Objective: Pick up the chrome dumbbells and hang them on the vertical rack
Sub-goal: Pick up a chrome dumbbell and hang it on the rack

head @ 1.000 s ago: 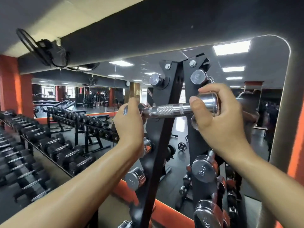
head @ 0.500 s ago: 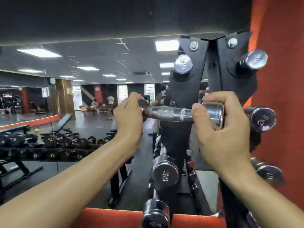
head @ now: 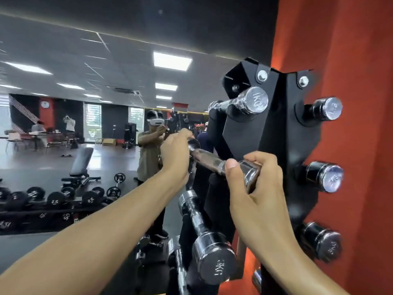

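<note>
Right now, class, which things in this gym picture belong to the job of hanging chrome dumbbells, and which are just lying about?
Part of the job:
- held dumbbell
- left hand and right hand, one at each end of it
- black rack
- 1 kg dumbbell and 3 kg dumbbell, already hung

Just lying about:
- black dumbbells on the low rack
- bench
- mirror

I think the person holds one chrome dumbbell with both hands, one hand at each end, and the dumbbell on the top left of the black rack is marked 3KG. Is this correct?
Not quite. In the head view the top-left dumbbell on the black rack reads 1KG; the 3KG mark is on a lower dumbbell. The rest holds: the left hand and right hand grip the ends of one chrome dumbbell.
</note>
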Demonstrator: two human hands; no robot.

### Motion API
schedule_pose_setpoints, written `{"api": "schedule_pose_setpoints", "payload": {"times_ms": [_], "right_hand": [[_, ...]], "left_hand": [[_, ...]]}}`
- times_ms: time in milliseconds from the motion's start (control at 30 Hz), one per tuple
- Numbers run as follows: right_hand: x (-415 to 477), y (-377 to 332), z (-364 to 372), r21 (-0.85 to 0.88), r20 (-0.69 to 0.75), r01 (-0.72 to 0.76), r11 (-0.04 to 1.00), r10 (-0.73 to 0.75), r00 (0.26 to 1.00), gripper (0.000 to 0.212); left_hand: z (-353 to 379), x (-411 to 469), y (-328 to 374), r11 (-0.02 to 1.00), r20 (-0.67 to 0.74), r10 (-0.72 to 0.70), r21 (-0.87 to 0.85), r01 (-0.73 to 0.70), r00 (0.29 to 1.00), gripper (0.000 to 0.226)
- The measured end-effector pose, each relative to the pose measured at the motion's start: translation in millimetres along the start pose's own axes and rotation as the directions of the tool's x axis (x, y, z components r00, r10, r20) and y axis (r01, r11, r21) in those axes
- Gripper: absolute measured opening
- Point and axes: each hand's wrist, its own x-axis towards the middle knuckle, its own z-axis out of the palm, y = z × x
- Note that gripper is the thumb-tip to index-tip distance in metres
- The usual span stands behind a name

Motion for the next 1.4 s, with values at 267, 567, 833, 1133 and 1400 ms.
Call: {"api": "schedule_pose_setpoints", "payload": {"times_ms": [267, 567, 833, 1133, 1400], "right_hand": [[-4.2, -22.1, 39.1, -0.267, -0.152, -0.144, 0.953, 0.105, 0.983, 0.035], [-4.4, -30.7, 49.0, -0.440, -0.255, -0.210, 0.873, 0.103, 0.962, 0.032], [13.8, -53.4, 30.3, -0.307, -0.363, -0.177, 0.935, 0.057, 0.930, 0.034], [6.4, -69.9, -21.2, -0.347, -0.412, -0.222, 0.911, 0.064, 0.909, 0.029], [-43.9, -73.6, -67.3, -0.464, -0.355, -0.181, 0.867, 0.005, 0.935, 0.030]], "left_hand": [[18.3, 45.3, -36.0, 0.976, 0.315, -0.204, -0.007, 0.217, 0.927, 0.063], [0.8, 61.6, -55.8, 0.949, 0.567, -0.312, 0.145, 0.280, 0.762, 0.028], [-16.6, 40.8, 0.6, 0.999, 0.428, -0.009, 0.049, -0.013, 0.904, 0.015], [-62.5, -58.6, 35.6, 0.962, 0.487, 0.248, -0.224, -0.154, 0.837, 0.014], [-75.9, -152.7, 33.8, 0.923, 0.559, 0.379, -0.170, -0.345, 0.737, 0.016]]}}
